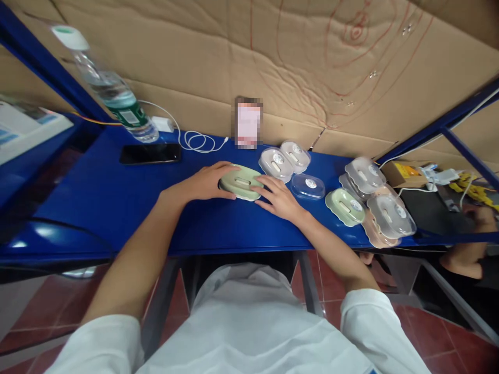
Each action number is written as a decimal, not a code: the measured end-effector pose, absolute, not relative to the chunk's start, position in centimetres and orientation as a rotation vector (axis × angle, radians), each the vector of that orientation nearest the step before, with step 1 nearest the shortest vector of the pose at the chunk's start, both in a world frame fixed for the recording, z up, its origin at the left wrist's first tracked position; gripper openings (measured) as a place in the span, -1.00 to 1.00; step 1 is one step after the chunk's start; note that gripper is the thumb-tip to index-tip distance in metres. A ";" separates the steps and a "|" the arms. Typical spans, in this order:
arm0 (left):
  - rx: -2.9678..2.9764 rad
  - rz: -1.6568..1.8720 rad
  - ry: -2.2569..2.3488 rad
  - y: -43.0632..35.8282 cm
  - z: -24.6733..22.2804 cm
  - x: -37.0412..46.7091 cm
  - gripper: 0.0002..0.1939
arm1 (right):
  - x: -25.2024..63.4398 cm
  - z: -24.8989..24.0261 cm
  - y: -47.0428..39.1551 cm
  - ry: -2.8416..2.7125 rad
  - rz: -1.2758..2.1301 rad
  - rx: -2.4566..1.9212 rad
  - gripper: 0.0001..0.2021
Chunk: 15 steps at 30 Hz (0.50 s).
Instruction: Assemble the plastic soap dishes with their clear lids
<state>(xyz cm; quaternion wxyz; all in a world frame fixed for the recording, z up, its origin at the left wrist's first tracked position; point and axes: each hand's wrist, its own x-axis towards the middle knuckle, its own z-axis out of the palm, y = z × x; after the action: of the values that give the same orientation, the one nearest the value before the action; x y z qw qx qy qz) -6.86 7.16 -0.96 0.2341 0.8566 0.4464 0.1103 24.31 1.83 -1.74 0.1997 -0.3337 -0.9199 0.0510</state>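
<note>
Both forearms reach fwd: left hand (205, 183) & right hand (277, 198) grip a pale green soap dish (241, 182) from either side, mid blue bench (109, 202), w/ clear-lidded dishes (277, 163) just behind.

We sit at a small workshop assembly station: a blue metal workbench (97, 197) backed by brown corrugated cardboard (273, 57), with batches of identical oval plastic soap dishes (374, 202).

Matt green plastic soap dish (240, 182)
</note>
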 end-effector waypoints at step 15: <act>2.174 0.598 1.053 7.7 -0.7 -7.5 -0.11 | 23.6 -1.5 1.4 -2.534 -0.274 -0.915 -0.67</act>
<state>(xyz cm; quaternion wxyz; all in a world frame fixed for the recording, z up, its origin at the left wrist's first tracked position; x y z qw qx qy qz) -7.54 7.75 -0.75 0.3209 0.8274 0.4008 0.2276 23.56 1.44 -1.49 0.2149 -0.3300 -0.9138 -0.0989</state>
